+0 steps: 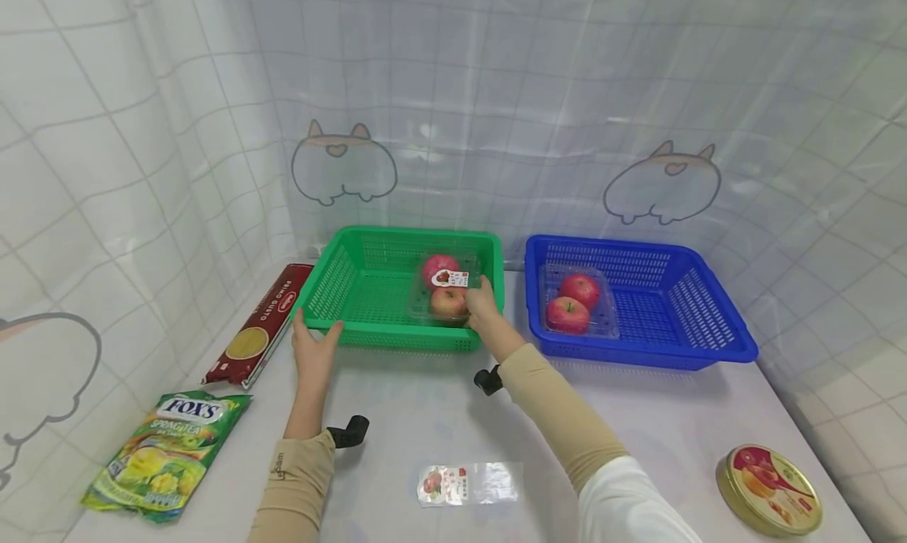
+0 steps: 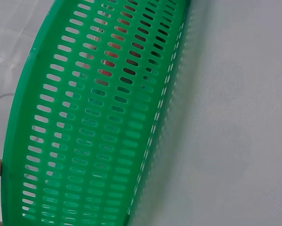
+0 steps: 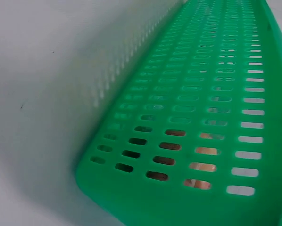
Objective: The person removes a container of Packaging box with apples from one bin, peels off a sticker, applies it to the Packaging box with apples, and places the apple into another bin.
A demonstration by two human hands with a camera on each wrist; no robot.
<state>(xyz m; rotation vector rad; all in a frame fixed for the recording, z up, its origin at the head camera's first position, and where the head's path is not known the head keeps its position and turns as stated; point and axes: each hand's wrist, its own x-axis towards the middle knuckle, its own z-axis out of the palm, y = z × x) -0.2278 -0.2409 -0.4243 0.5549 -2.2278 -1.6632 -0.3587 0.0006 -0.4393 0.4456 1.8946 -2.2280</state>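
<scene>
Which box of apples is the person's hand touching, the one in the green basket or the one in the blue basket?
The clear apple box in the green basket: the right hand rests on it. The other apple box, in the blue basket, is untouched.

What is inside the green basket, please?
The green basket holds a clear pack with two apples, one partly hidden by its label. The right hand touches the pack and covers its near corner. The rest of the floor looks bare.

apple pack (image 1: 448, 291) in left basket (image 1: 368, 248) | second pack (image 1: 575, 303) in right basket (image 1: 708, 326)
</scene>
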